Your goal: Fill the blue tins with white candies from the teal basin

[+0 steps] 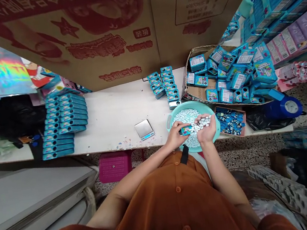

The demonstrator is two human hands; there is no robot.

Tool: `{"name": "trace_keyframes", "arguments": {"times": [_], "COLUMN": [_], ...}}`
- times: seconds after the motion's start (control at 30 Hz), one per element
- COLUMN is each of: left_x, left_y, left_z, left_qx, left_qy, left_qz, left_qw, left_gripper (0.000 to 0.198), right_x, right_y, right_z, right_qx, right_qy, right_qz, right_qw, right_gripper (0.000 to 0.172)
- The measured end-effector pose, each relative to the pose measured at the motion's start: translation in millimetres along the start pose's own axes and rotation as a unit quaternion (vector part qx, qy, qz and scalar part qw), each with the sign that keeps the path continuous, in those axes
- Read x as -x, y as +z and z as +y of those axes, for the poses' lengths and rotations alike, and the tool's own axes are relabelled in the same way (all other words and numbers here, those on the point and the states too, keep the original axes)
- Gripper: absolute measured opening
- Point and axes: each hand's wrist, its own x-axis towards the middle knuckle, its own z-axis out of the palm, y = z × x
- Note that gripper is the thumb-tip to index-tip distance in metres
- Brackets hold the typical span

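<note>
My left hand point(175, 134) is closed on a small blue tin point(185, 130), held over a teal basin point(171, 118) full of small white candies point(186, 117). My right hand point(208, 130) is cupped palm up beside the tin, with a heap of white candies point(202, 123) lying along its fingers. Both hands hover at the near rim of the basin, at the front edge of a white table point(113, 113).
A small digital scale point(144, 129) lies left of the basin. Rows of blue tins point(166, 84) stand behind it, stacked blue boxes point(64, 118) at the left. A cardboard box point(196, 93) of blue packs and a tray of blue lids point(230, 120) sit right. Large cartons point(119, 32) wall the back.
</note>
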Motion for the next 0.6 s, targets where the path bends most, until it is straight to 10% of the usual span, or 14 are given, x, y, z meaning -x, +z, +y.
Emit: {"name": "trace_keyframes", "arguments": {"times": [0.6], "left_x": [-8.1], "left_y": [-0.6], "left_z": [3.1], "left_qx": [0.016], "left_qy": [0.038], "left_qz": [0.000], "left_qw": [0.999], "left_gripper": [0.044], "right_x": [-8.2], "right_y": [10.0], "right_z": [-8.6], "right_qx": [-0.003], "right_qy": [-0.013], "right_qz": [0.094], "right_qw": [0.995], "right_gripper": [0.039]}}
